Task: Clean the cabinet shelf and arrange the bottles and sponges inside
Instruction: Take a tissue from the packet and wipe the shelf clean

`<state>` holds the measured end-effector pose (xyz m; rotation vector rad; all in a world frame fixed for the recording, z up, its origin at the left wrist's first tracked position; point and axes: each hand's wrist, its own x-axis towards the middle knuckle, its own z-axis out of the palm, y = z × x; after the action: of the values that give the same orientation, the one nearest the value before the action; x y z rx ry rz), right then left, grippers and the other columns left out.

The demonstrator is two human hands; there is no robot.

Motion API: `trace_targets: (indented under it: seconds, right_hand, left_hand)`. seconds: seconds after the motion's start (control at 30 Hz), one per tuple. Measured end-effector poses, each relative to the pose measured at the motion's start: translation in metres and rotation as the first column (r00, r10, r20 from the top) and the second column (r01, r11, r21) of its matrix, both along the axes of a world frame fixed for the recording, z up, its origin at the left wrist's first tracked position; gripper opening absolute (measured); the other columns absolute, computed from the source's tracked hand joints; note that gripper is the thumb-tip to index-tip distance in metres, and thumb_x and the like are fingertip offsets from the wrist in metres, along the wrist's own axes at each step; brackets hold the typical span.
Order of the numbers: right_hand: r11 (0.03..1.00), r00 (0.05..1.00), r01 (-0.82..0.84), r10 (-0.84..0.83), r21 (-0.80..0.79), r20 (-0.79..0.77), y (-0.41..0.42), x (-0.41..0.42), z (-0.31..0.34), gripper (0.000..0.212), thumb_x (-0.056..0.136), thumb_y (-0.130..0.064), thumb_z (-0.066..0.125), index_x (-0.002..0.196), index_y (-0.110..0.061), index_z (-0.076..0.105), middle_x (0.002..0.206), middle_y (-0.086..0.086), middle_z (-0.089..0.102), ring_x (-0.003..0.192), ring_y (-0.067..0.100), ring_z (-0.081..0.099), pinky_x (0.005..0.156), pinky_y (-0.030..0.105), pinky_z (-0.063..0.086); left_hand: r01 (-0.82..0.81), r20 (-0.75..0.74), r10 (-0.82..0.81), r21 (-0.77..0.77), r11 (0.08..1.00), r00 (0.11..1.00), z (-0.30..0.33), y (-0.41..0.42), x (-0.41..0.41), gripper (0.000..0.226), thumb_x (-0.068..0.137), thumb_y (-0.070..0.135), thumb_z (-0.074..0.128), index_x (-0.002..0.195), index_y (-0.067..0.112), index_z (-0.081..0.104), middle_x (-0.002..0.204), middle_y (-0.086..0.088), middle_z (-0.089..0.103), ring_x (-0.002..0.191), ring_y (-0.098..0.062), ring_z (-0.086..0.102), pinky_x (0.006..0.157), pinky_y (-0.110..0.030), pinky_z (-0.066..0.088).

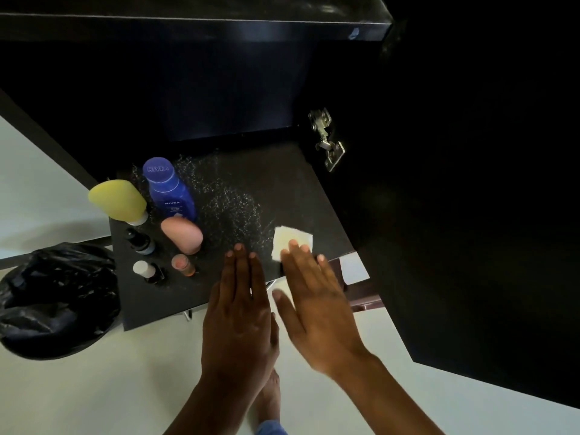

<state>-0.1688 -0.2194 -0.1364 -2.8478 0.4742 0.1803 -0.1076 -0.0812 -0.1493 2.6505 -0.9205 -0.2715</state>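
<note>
Both hands reach in flat, palms down, fingers straight and held close together, gripping nothing. Left hand (240, 309) hovers over the front of the black cabinet shelf (282, 183); whether it touches the surface cannot be told. Right hand (314, 306) has its fingertips (293, 244) lying on the near edge of a pale folded wipe (290, 240), which sits on the shelf just right of a scatter of white specks (226, 196).

Left part of shelf: blue Nivea bottle (168, 189) at the back, yellow sponge (117, 199) just beside it, pink sponge (182, 235) in front. Three small bottles (147, 255) stand nearer the front edge.

Off the shelf: black bin bag (56, 296) on the pale floor at left. Open door (470, 215) at right, metal hinge (326, 139) showing.
</note>
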Motion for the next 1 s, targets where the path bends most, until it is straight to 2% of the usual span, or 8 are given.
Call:
trace_targets:
  seconds: [0.17,0.3,0.4,0.47,0.57,0.67,0.83,1.0]
  right_hand:
    - [0.988,0.998,0.045,-0.052,-0.15,-0.045,-0.012,-0.02,0.002,0.062,0.111,-0.054,0.015,0.164,-0.023,0.024,0.171,-0.004,0.018,0.16,0.011,0.009,0.132,0.04,0.008]
    - [0.986,0.992,0.116,-0.121,-0.12,-0.037,-0.03,0.038,-0.003,0.068,0.109,-0.055,0.01,0.165,-0.017,0.016,0.174,0.002,0.011,0.161,0.015,0.002,0.131,0.041,-0.001]
    - [1.0,0.999,0.008,-0.009,-0.023,-0.045,-0.024,0.075,-0.001,0.065,0.11,-0.051,0.012,0.166,-0.018,0.009,0.174,0.001,0.001,0.16,0.014,-0.007,0.13,0.036,-0.011]
    - [0.992,0.994,-0.111,0.112,0.055,-0.016,-0.013,0.072,0.004,0.06,0.112,-0.047,0.019,0.165,-0.019,0.019,0.174,0.0,0.01,0.161,0.013,0.002,0.131,0.036,-0.006]
    - [0.964,0.967,-0.253,0.253,0.081,0.004,-0.003,0.038,0.011,0.056,0.113,-0.047,0.021,0.163,-0.023,0.029,0.172,-0.006,0.018,0.16,0.007,0.007,0.131,0.037,0.0]
    - [0.98,0.978,-0.2,0.2,0.002,-0.056,-0.013,0.026,0.011,0.059,0.111,-0.052,0.009,0.164,-0.027,0.021,0.172,-0.008,0.015,0.159,0.004,0.003,0.131,0.038,0.001]
    - [0.995,0.996,-0.086,0.086,-0.047,0.014,-0.032,0.103,-0.003,0.063,0.11,-0.047,0.014,0.164,-0.017,0.023,0.173,0.002,0.019,0.16,0.013,0.01,0.131,0.041,-0.002]
    - [0.982,0.982,-0.188,0.187,0.034,0.043,-0.022,0.177,-0.007,0.061,0.11,-0.044,0.022,0.164,-0.015,0.024,0.173,0.005,0.018,0.161,0.016,0.009,0.13,0.041,-0.005]
  left_hand:
    - [0.0,-0.009,0.0,0.047,0.999,1.0,0.003,0.001,0.005,0.097,0.085,0.029,0.073,0.161,-0.001,0.021,0.169,-0.023,0.019,0.157,-0.036,0.023,0.121,-0.047,0.037]
    - [-0.029,-0.048,0.032,0.054,0.998,0.998,0.008,-0.002,0.003,0.101,0.084,0.031,0.076,0.162,0.0,0.02,0.17,-0.022,0.019,0.158,-0.035,0.021,0.121,-0.046,0.038]
    - [-0.074,-0.076,0.073,-0.014,0.997,0.994,0.014,-0.002,-0.001,0.105,0.08,0.028,0.079,0.161,-0.002,0.019,0.171,-0.021,0.015,0.159,-0.034,0.016,0.12,-0.048,0.04]
    - [-0.078,-0.069,0.075,-0.053,0.996,0.995,0.015,0.004,-0.009,0.108,0.077,0.025,0.08,0.161,-0.003,0.018,0.171,-0.021,0.013,0.16,-0.034,0.012,0.12,-0.051,0.039]
    - [-0.076,-0.087,0.075,-0.003,0.997,0.993,0.011,0.016,-0.022,0.117,0.062,0.032,0.088,0.157,-0.006,0.03,0.168,-0.023,0.022,0.156,-0.039,0.024,0.121,-0.049,0.036]
    - [-0.095,-0.16,0.104,0.066,0.993,0.982,0.006,0.027,-0.029,0.127,0.047,0.04,0.095,0.151,-0.009,0.041,0.163,-0.027,0.033,0.148,-0.045,0.039,0.114,-0.047,0.031]
    - [-0.089,-0.17,0.106,0.106,0.99,0.98,0.005,0.03,-0.029,0.129,0.044,0.037,0.099,0.15,-0.009,0.043,0.161,-0.027,0.036,0.147,-0.045,0.041,0.117,-0.047,0.03]
    - [-0.094,-0.133,0.111,0.127,0.987,0.985,0.0,0.031,-0.026,0.116,0.049,0.028,0.098,0.147,-0.008,0.048,0.158,-0.027,0.041,0.147,-0.041,0.042,0.118,-0.047,0.03]
